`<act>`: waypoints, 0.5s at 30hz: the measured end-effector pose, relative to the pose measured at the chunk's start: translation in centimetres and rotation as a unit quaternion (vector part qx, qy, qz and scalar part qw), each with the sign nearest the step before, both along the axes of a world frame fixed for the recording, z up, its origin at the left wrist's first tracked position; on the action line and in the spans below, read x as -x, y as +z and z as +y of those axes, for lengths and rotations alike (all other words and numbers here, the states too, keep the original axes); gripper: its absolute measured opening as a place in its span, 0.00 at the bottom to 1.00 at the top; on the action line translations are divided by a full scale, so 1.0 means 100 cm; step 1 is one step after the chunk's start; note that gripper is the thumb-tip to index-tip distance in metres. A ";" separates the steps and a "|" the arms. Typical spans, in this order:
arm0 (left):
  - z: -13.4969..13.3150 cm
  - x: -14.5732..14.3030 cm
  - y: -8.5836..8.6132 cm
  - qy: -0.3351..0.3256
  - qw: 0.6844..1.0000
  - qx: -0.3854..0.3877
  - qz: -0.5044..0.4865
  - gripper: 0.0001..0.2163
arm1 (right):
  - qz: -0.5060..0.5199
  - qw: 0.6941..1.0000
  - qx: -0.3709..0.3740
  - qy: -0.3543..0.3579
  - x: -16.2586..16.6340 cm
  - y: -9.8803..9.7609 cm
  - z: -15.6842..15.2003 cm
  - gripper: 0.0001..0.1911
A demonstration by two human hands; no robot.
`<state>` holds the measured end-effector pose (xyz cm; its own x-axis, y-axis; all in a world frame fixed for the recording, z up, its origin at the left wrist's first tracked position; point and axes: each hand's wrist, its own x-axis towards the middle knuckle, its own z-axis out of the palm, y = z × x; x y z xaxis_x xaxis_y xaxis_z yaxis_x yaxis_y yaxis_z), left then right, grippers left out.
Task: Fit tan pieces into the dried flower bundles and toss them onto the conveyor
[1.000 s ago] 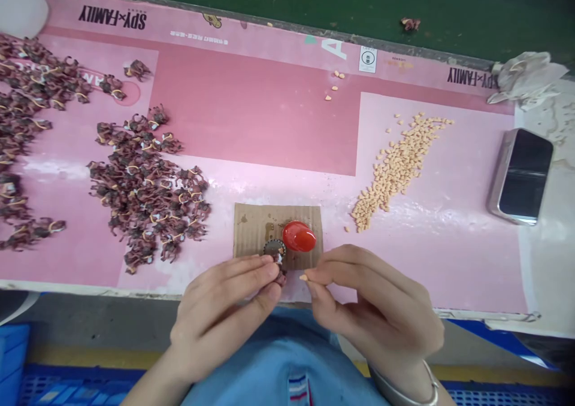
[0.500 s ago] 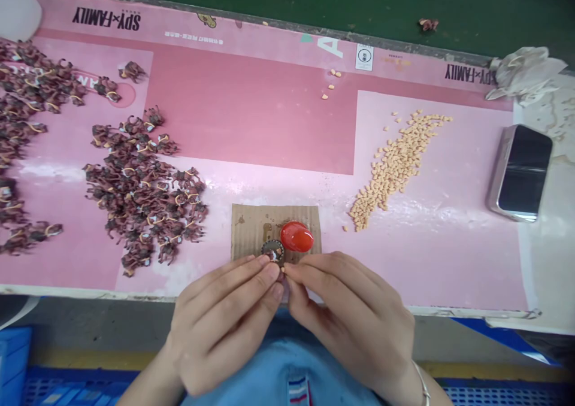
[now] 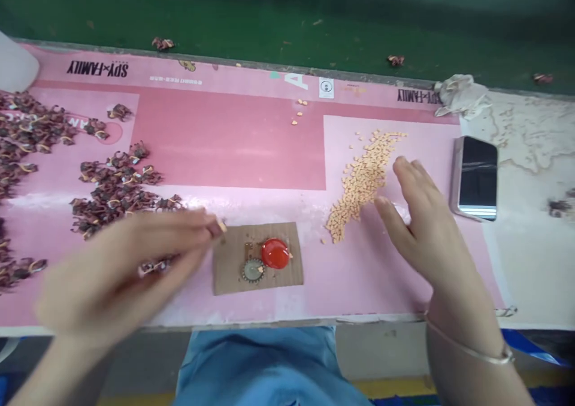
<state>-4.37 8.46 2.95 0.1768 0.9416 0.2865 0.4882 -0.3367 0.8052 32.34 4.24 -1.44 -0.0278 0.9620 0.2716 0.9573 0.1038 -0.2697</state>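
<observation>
Left hand [image 3: 130, 268]: quit the near edge of the cardboard pad [image 3: 229, 271] and went to the pad's left, over the dark red pieces [image 3: 112, 184], fingertips pinched on a small piece [image 3: 218, 227], blurred. Right hand [image 3: 422, 226]: parted from the left and went right of the pad, beside the tan bead heap [image 3: 359, 178], fingers spread.

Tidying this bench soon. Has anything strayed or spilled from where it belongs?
Yes. A few tan pellets lie apart from the main pellet pile, higher on the pink mat. Dark red pieces sit off the mat on the green surface. The cardboard is stained.
</observation>
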 end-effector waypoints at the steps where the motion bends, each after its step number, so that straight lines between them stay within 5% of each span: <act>1: 0.016 0.001 0.002 -0.006 1.000 -0.021 0.006 0.06 | -0.017 0.999 0.027 0.009 -0.017 -0.008 0.012 0.33; 4: 0.072 -0.005 0.005 0.017 0.999 -0.047 0.008 0.08 | -0.037 0.995 0.073 0.059 -0.047 -0.027 0.043 0.36; 8: 0.155 -0.025 0.006 0.086 0.995 0.031 0.048 0.20 | -0.039 0.990 0.080 0.107 -0.048 -0.038 0.058 0.33; 12: 0.222 -0.050 0.002 0.086 0.989 0.047 0.113 0.26 | -0.055 0.984 0.028 0.164 -0.040 -0.045 0.034 0.34; 15: 0.264 -0.073 -0.012 0.098 0.982 0.049 0.152 0.20 | -0.065 0.979 0.012 0.191 -0.033 -0.046 0.004 0.36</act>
